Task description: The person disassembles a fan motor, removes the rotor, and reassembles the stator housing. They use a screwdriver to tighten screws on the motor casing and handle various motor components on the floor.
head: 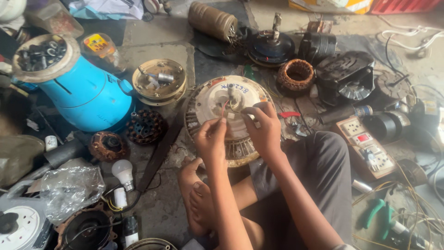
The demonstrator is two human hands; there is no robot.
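We're sitting on the floor w/ a round cream-coloured metal fan motor housing (210,104) propped right in front of our knees, tilted toward us. Our left hand (210,139) pinches a thin reddish wire (224,109) btw thumb and fingertips, the wire running up to the motor's centre. Our right hand (262,125) is just beside it, fingers curled and pinching a 2nd thin wire (236,111) from the same spot; the hands are near but not touching.

Left of the motor: a smaller round brass-coloured motor cover (159,81), a big blue plastic drum (85,92) w/ dark metal bits in the top, and a dark rusty rotor (145,126). A white LED bulb (123,172) lies near our bare foot (192,185). On the right sits a wooden switchboard w/ white sockets (367,148), a copper-wound stator ring (296,74) behind, and green-handled pliers (377,213) at lower right.
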